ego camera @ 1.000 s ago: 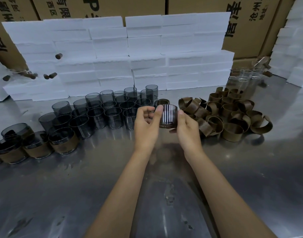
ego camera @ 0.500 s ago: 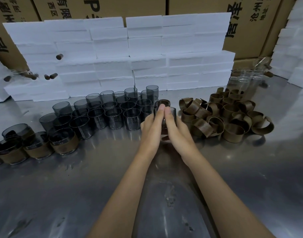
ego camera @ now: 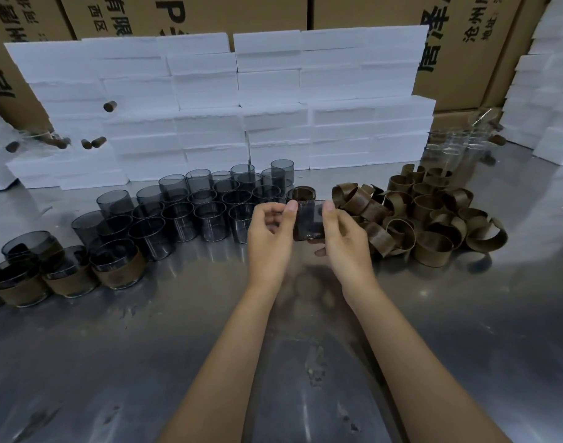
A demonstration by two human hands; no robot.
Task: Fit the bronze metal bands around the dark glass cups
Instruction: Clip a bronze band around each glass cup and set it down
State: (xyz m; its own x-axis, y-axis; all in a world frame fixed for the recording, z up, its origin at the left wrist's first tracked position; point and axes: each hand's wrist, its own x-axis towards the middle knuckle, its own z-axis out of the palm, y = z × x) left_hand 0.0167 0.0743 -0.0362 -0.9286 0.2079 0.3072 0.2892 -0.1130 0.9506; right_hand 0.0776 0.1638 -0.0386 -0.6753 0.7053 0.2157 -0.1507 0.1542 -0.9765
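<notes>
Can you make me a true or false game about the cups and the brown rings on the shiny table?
1. Both hands hold one dark cup above the table. True.
2. The pile of loose bronze bands lies left of the hands. False: it lies to their right.
3. The cups that already wear bands stand at the far left. True.
4. The white foam blocks are stacked in front of the cups. False: they stand behind them.
5. The left hand lies flat on the table. False: it is raised, fingers on the cup.
</notes>
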